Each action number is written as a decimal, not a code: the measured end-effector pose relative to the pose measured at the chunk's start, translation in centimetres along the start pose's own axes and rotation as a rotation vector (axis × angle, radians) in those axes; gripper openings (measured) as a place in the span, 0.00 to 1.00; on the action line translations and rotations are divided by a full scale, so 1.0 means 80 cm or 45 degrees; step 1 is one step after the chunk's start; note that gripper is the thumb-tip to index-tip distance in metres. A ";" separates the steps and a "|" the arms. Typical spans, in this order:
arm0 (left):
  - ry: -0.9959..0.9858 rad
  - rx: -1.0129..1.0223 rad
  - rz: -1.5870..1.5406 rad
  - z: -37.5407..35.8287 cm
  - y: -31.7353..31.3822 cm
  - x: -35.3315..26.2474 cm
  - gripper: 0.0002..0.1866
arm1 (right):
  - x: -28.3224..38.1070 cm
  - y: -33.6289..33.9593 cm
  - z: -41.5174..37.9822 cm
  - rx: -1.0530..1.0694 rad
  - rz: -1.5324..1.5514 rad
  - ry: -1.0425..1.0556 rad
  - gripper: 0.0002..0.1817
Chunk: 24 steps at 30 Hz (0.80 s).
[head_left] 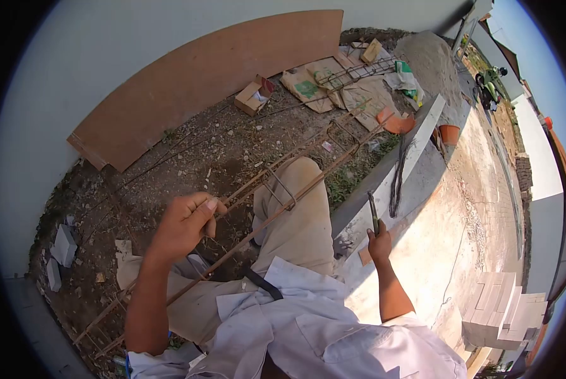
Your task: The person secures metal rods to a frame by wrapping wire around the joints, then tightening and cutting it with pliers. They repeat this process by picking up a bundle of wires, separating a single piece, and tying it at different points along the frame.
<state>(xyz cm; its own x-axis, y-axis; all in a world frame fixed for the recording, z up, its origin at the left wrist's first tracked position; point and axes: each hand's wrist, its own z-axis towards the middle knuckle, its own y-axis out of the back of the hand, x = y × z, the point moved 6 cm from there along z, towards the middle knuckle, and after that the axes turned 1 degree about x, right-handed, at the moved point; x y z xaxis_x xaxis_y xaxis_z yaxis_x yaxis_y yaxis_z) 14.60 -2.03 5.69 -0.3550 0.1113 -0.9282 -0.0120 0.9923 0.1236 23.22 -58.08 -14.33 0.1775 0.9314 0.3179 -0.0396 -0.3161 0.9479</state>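
Observation:
A long rusty rebar cage point(245, 239) runs diagonally across my lap, with square stirrups point(281, 189) around its bars. My left hand point(191, 218) is closed beside the upper bar, thumb pressed to the fingers; I cannot tell what it pinches. Out to the right, over the edge of the concrete ledge, my right hand point(379, 244) grips a slim dark hand tool point(373, 211), which points upward away from me. Near that tool, a bundle of thin black wire point(396, 186) hangs over the ledge point(422, 136).
A brown board point(213, 69) leans against the wall. On the gravelly ground lie a small carton point(254, 96), paper sacks point(324, 82) and another rebar cage point(359, 74). Beyond are a sand pile point(425, 60) and an orange bucket point(448, 134). Pale blocks point(492, 303) are stacked at right.

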 end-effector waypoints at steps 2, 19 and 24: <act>-0.073 0.071 0.111 0.000 -0.012 0.000 0.19 | -0.044 -0.030 0.001 0.213 -0.067 -0.159 0.41; -0.509 0.161 0.578 -0.079 -0.026 -0.045 0.10 | 0.535 0.186 -0.154 0.556 0.215 2.001 0.27; -0.405 -0.025 0.894 -0.118 -0.019 -0.021 0.13 | 0.526 0.156 -0.217 0.687 -0.107 1.962 0.13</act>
<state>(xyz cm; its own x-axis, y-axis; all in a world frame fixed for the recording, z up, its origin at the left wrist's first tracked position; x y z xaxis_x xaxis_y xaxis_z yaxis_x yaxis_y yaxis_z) 6.34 -4.22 10.37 0.0005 0.7280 -0.6856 0.0991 0.6821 0.7245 13.15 -19.67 11.23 -0.9446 0.1332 0.2999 0.3060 0.0275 0.9516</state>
